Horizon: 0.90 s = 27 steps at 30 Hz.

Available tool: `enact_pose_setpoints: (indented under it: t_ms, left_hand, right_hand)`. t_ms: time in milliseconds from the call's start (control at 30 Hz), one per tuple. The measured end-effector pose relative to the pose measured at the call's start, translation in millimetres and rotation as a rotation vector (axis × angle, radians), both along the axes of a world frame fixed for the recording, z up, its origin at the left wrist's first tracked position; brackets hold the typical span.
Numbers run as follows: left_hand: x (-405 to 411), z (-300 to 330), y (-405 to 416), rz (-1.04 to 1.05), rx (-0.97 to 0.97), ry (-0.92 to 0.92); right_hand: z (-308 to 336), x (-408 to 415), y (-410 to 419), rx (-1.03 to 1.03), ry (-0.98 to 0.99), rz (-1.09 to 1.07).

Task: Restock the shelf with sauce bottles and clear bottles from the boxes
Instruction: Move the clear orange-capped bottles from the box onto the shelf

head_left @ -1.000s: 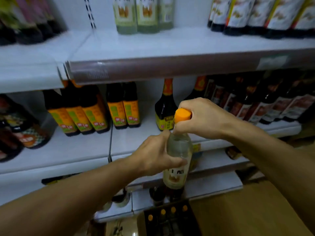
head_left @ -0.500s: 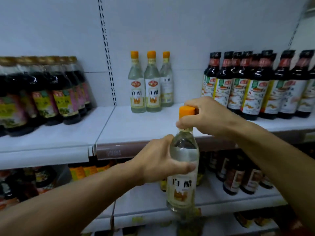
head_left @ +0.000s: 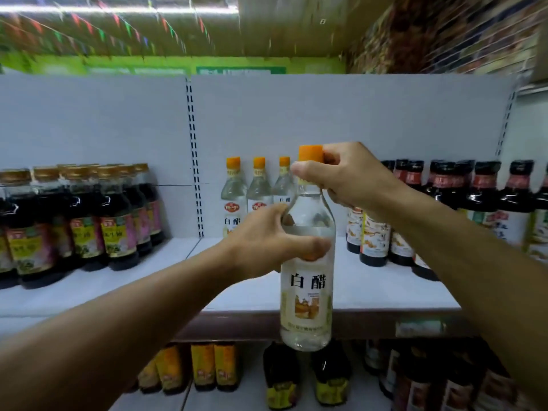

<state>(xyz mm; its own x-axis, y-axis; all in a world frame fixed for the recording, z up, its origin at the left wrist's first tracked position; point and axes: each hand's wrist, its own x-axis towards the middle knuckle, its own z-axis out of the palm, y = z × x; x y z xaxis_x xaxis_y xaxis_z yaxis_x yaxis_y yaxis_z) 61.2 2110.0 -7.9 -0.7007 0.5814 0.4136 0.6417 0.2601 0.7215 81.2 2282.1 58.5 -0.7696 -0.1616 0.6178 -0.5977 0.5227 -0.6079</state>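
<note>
At the front edge of the upper shelf, the clear bottle has risen to shelf height, left hand fingers wrapped round its shoulder, right hand pinching its orange cap, seemingly ready to join the three clear bottles behind.

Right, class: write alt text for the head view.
Two hands hold a clear bottle upright before a white shelf: left hand grips its body, right hand its orange cap. Three matching bottles stand behind.

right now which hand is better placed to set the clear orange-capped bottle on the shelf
Left, probably. The left hand wraps the body of the clear orange-capped bottle, carrying it; the right hand only pinches the neck. Bare white shelf lies ahead.
</note>
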Motion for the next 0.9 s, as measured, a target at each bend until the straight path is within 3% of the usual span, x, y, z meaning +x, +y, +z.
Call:
enact_pose_setpoints:
  t_ms: [233, 433, 667, 900]
  left_hand:
    - [-30, 23, 23, 0.107, 0.051, -0.009]
    - [-69, 0, 30, 0.129, 0.012, -0.056]
    - [-122, -35, 31, 0.446, -0.376, 0.355]
    - [-172, -50, 41, 0.538, -0.473, 0.429]
  right_hand:
    - [26, -39, 17, 0.025, 0.147, -0.063]
    - [20, -88, 27, -0.003, 0.094, -0.079]
    - [3, -146, 25, 0.049, 0.056, -0.176]
    - [-11, -200, 25, 0.023, -0.011, -0.198]
